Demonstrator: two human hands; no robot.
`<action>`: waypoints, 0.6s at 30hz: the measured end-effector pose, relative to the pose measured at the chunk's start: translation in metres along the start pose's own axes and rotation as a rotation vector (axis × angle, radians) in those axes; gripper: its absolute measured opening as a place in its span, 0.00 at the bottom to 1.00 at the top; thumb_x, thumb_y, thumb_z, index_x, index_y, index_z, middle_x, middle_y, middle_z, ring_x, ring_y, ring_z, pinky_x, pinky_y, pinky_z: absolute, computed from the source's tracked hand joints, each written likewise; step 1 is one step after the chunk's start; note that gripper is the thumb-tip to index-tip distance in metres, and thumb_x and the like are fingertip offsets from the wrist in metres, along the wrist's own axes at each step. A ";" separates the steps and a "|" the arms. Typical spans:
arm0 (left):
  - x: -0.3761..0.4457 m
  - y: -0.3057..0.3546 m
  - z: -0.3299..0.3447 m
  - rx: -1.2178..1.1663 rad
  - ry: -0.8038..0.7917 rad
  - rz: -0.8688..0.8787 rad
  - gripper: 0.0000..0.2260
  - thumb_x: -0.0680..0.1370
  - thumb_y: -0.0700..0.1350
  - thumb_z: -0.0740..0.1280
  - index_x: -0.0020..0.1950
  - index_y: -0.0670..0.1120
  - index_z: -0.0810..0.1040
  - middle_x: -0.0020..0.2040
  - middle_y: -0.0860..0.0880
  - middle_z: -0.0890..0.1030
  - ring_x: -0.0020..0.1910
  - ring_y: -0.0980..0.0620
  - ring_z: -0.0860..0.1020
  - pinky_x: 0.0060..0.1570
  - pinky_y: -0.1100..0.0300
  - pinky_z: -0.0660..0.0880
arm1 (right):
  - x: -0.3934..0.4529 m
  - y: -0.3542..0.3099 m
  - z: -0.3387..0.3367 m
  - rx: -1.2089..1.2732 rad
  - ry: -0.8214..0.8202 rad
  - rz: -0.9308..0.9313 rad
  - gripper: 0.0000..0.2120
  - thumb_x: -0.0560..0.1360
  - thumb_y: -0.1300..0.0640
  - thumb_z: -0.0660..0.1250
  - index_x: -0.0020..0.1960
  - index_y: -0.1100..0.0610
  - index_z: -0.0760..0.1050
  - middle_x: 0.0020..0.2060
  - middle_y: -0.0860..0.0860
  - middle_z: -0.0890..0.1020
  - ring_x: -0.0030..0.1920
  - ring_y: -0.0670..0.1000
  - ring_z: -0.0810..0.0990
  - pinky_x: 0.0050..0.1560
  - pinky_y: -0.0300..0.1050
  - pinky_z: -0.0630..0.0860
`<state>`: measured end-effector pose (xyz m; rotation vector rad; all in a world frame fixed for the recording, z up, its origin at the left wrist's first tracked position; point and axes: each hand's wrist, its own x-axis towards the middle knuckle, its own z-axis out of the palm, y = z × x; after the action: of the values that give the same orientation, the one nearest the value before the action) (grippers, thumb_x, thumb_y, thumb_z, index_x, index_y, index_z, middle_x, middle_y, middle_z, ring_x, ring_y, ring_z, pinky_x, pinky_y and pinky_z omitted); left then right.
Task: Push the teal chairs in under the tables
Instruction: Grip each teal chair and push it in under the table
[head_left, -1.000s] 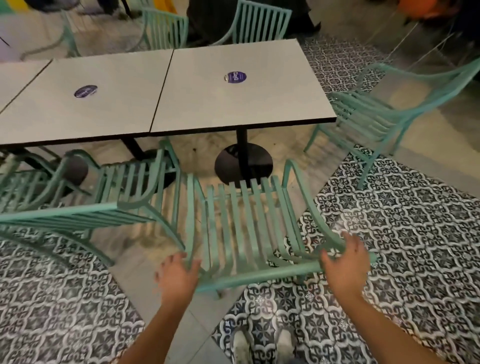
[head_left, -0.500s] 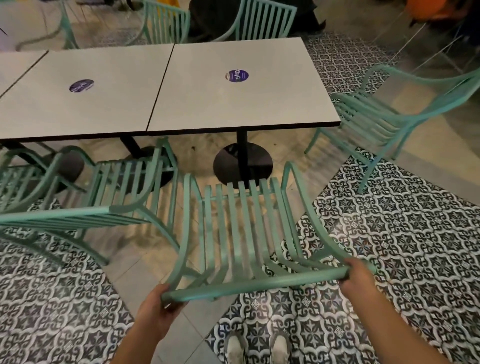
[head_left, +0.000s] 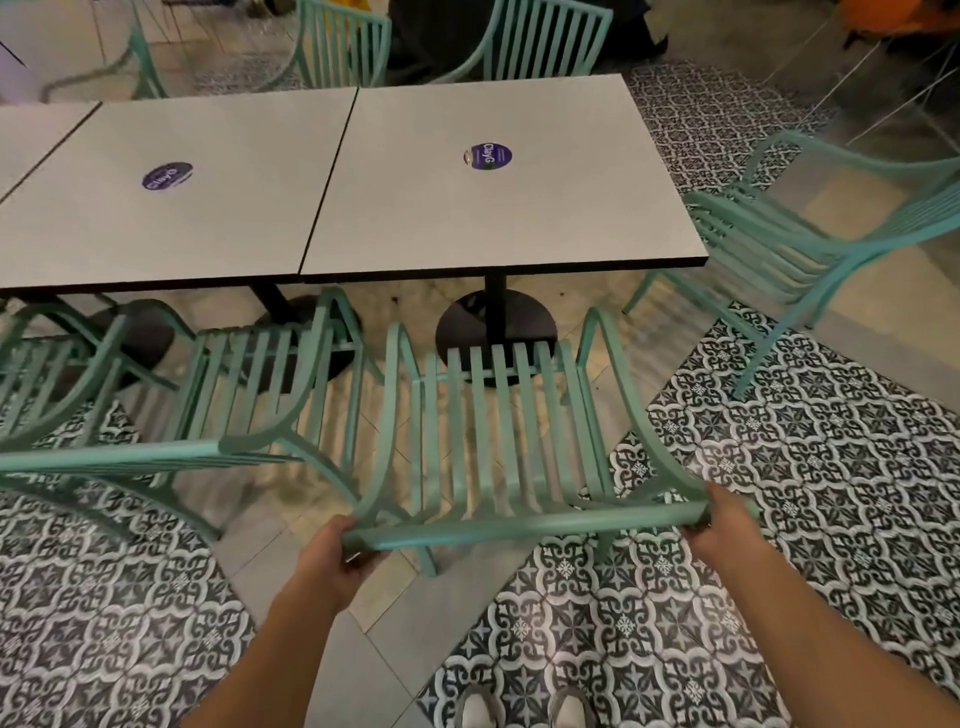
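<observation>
The teal chair looks like painted metal slats with a smooth satin sheen. Beyond it, the table top is matt pale laminate, black-edged, bearing a glossy purple sticker.

Three desks are set edge to edge in a row across the far half of the scene: the right desk, the middle desk and a corner of a third at the far left. A round sticker lies on the right desk and another on the middle one. The near chair is placed before the right desk, its seat front short of the desk's pedestal base. Its top rail is gripped by the left hand at the left end and the right hand at the right end. A second chair stands just left of it (partly under the middle desk). Another chair stands to the right of the right desk, and two more are lined behind the desks on the far side.
</observation>
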<state>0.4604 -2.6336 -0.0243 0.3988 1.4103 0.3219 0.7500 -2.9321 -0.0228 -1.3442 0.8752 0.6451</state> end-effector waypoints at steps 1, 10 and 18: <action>0.004 0.004 0.004 -0.001 0.005 0.002 0.08 0.80 0.38 0.62 0.57 0.36 0.70 0.49 0.35 0.76 0.45 0.39 0.78 0.25 0.45 0.79 | 0.002 -0.004 0.003 0.026 -0.001 0.023 0.19 0.78 0.52 0.65 0.66 0.59 0.70 0.59 0.59 0.77 0.57 0.57 0.77 0.57 0.52 0.77; 0.038 0.044 0.043 0.006 0.035 0.017 0.15 0.79 0.38 0.64 0.65 0.39 0.67 0.59 0.36 0.75 0.46 0.39 0.78 0.44 0.46 0.76 | 0.024 -0.030 0.046 0.075 -0.023 0.038 0.19 0.78 0.52 0.66 0.65 0.58 0.70 0.60 0.58 0.75 0.63 0.58 0.74 0.64 0.56 0.73; 0.053 0.067 0.081 0.013 0.055 0.006 0.14 0.80 0.42 0.64 0.62 0.39 0.67 0.61 0.36 0.74 0.58 0.39 0.77 0.48 0.47 0.76 | 0.043 -0.052 0.080 0.115 -0.011 0.037 0.13 0.77 0.51 0.66 0.53 0.60 0.70 0.53 0.57 0.75 0.53 0.56 0.75 0.59 0.51 0.77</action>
<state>0.5494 -2.5565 -0.0322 0.4071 1.4654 0.3305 0.8291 -2.8644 -0.0295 -1.2226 0.9164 0.6215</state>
